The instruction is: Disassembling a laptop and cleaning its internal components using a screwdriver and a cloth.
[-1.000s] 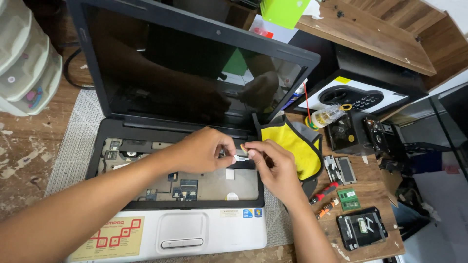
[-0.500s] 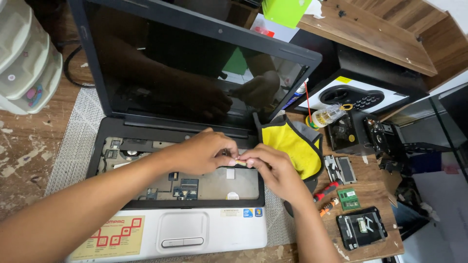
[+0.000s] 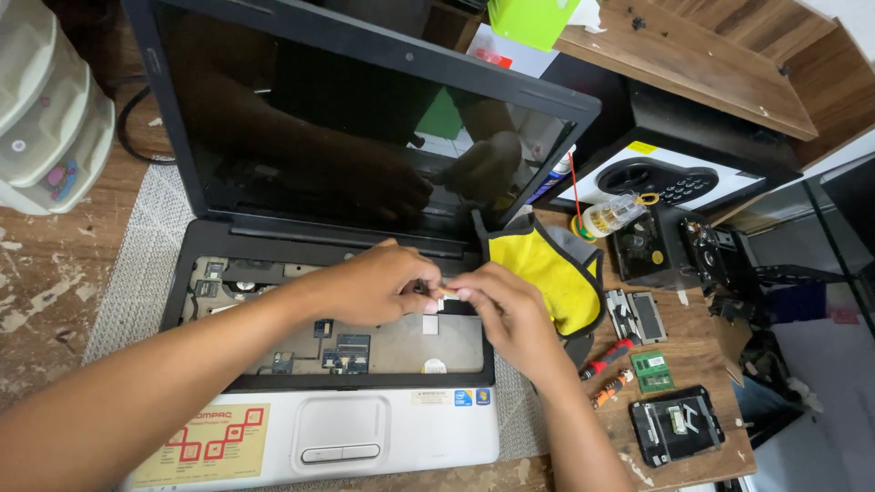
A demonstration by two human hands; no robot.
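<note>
Black-bezelled laptop (image 3: 365, 118) sits open on a grey woven mat (image 3: 137, 264), keyboard gone, so the metal tray and small boards (image 3: 342, 351) under it are exposed. Lid is tilted back, which leaves the deck free to reach from above.

Left hand (image 3: 374, 284) and right hand (image 3: 506, 314) meet over the top middle of the bare deck, just below the hinge strip. Fingertips of both pinch one small pale part (image 3: 444, 290), probably a flat ribbon end or connector tab; too small to tell which. Left hand is curled with thumb and forefinger closed on it, right hand closes on it from the other side. Two-handed pinch looks like a matter of control: the part is tiny and sits low against the deck.

Part lies right between the two sets of fingertips, touching both, at or just above the deck surface.

Off to the right, within reach: yellow cloth pouch (image 3: 547, 269) against the laptop's corner, red-handled screwdriver (image 3: 609, 357), green memory stick (image 3: 653, 371), black drive caddy (image 3: 676, 425). White plastic drawer unit (image 3: 46, 118) stands far left, well apart.
</note>
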